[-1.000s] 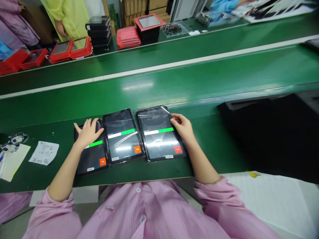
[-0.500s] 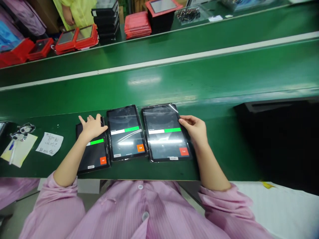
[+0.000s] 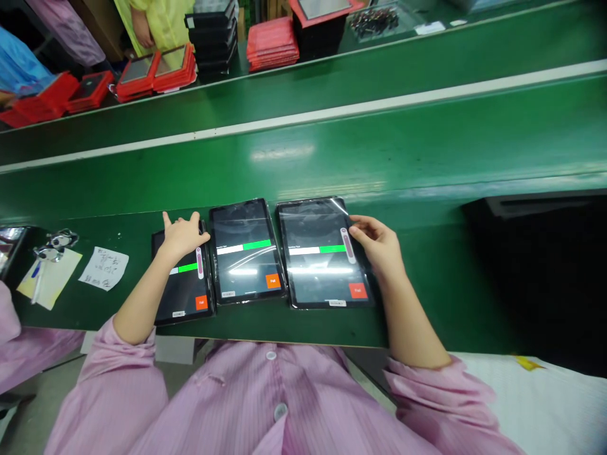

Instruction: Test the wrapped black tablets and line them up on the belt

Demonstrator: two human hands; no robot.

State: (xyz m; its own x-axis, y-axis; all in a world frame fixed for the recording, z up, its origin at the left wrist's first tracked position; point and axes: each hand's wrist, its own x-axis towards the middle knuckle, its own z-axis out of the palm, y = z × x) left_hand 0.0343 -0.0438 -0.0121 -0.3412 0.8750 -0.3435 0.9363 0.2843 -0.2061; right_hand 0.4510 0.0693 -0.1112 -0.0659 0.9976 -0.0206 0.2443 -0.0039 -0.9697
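Three black tablets lie side by side on the green bench, each screen showing a green bar and a red or orange "Fail" box. Over the upper part of the left tablet (image 3: 183, 291) rests my left hand (image 3: 183, 237), fingers spread. The middle tablet (image 3: 246, 265) has no hand on it. My right hand (image 3: 377, 243) pinches the right edge of the right tablet (image 3: 317, 221), thumb and index finger at its side. A pinkish slider bar shows on the left and right screens, near the fingers.
On the left lie a handwritten note (image 3: 103, 268) and a yellowish paper (image 3: 52, 284) with a pen. A large black box (image 3: 545, 272) stands at the right. Behind a white rail (image 3: 284, 118) are red stacks (image 3: 272, 43), black stacked cases (image 3: 215, 41) and a person in yellow (image 3: 164, 25).
Slider bars have appeared on the left and right tablets' screens. The view has shifted slightly, so the bench items sit a little further right. Both hands remain at the same tablets.
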